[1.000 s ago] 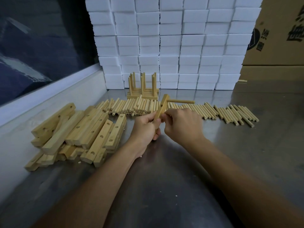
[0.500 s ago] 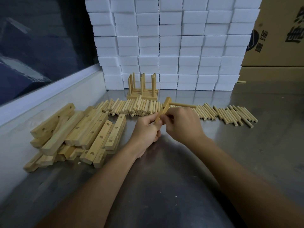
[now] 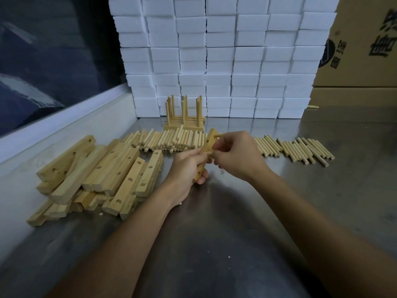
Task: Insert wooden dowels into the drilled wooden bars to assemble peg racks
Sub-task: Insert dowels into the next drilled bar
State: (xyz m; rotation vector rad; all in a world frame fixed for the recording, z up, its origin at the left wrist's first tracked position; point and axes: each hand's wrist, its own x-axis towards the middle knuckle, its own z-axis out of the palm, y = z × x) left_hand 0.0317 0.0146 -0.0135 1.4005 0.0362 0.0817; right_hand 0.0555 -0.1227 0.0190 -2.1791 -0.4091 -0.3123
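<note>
My left hand [image 3: 186, 166] grips a drilled wooden bar [image 3: 206, 147], held tilted above the steel table [image 3: 225, 211]. One dowel [image 3: 217, 135] sticks out of the bar's upper hole toward the right. My right hand [image 3: 238, 155] is closed on a second dowel [image 3: 210, 154] at the bar's middle hole; most of that dowel is hidden by my fingers. A row of loose dowels [image 3: 171, 141] lies behind my hands. A pile of drilled bars [image 3: 103, 175] lies to the left.
Finished peg racks [image 3: 184, 119] stand stacked at the back with pegs upright. More loose dowels [image 3: 298, 148] spread to the right. White foam blocks [image 3: 214, 57] form a wall behind, with cardboard boxes [image 3: 363, 44] at the right. A raised ledge [image 3: 64, 117] runs along the left.
My hands and the bar have dropped slightly and come closer together. My right hand has closed over the inserted dowel's length, and its fingers work at the bar's middle hole.
</note>
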